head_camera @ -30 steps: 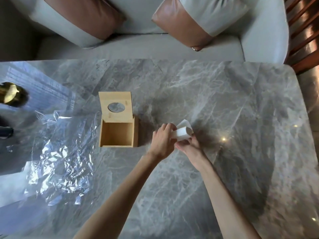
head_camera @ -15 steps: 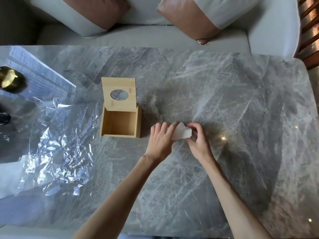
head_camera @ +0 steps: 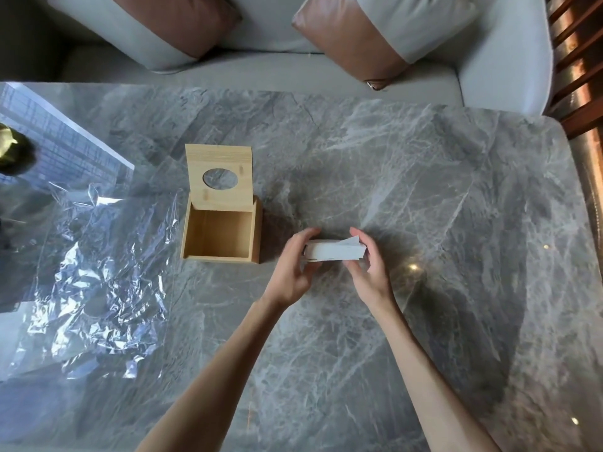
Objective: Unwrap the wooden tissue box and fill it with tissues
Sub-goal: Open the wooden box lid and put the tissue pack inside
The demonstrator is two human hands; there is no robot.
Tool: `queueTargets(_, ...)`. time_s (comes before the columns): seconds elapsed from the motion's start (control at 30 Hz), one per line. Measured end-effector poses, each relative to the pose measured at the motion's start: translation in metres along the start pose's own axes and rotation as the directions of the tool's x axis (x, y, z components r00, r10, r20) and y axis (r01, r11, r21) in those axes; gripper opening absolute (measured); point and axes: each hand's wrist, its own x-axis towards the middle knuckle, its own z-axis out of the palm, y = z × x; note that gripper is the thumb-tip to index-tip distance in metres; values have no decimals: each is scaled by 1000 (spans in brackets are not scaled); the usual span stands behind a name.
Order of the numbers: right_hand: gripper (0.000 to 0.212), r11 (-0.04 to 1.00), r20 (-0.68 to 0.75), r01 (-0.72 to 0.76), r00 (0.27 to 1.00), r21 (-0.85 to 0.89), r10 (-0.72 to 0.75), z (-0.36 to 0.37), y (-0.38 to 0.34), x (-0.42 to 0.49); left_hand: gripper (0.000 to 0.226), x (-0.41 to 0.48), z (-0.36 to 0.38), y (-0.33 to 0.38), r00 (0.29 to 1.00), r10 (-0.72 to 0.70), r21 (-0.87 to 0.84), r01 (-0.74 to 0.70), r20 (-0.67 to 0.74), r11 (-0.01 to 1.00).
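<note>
The left hand (head_camera: 295, 267) and the right hand (head_camera: 367, 265) hold a stack of white tissues (head_camera: 334, 252) between them, one hand cupped against each end, fingers curled over the top edge and thumbs below; one loose sheet corner sticks up at the right end of the stack. The stack sits just right of the wooden tissue box (head_camera: 222, 231), apart from it, and whether it rests on the counter (head_camera: 424, 190) or is lifted off it cannot be told, since the hands hide its underside. The wooden tissue box stands open on the grey marble counter, its inside bare wood, with its lid (head_camera: 219, 176) tipped up at the far side and an oval hole through the lid. Left of the box lies a crumpled sheet of clear plastic wrap (head_camera: 98, 275), its left edge cut off by the frame and its outline hard to trace against the glare. Further left of the box, at the frame edge, a brass-coloured object (head_camera: 8, 146) is only partly visible and cannot be identified. Beyond the box, past the counter's far edge, a light grey sofa (head_camera: 261, 70) carries two cushions (head_camera: 368, 31) in grey and brown, both cut off at the top. Far right of the box, wooden slats (head_camera: 577, 60) show in the corner. Both forearms reach in from the bottom edge.
</note>
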Motion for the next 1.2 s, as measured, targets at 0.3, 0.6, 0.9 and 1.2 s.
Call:
queueTargets(0.3, 74, 991, -60, -16, 998, 131, 25, 19, -3, -3, 51, 7, 16, 9, 996, -32, -215, 12, -88, 977)
queueTargets(0.6, 42, 994, -125, 56, 991, 93, -45, 10, -3, 0, 28, 9, 15, -1, 995, -46, -128, 35, -85, 991)
queueTargets(0.9, 30, 975, -80, 114, 988, -192, -131, -9, -6, 17, 32, 17, 11, -8, 998, -47, -97, 42, -47, 994)
queueTargets(1.2, 46, 984, 46, 35, 999, -172, -27, -27, -11, 24, 23, 17, 9, -3, 990, -129, -173, 118, -54, 978)
